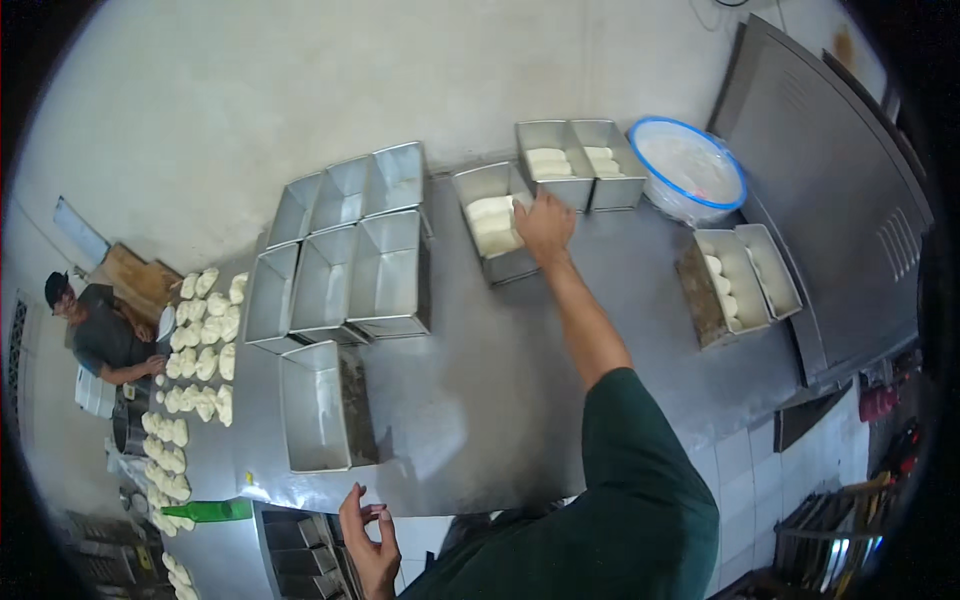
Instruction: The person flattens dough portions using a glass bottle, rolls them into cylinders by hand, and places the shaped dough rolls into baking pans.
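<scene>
Toward the far edge of the grey steel counter [520, 370], right hand [545, 226] lies flat, fingers spread, on the near-right rim of the rectangular metal loaf tin with pale dough [493, 232], long axis running away; left hand [370, 535] loosely open, empty, well apart at the near edge.

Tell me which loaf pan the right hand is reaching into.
The single loaf pan with dough at the table's centre back; the right hand rests on its rim. The neighbouring paired pans go untouched.
</scene>
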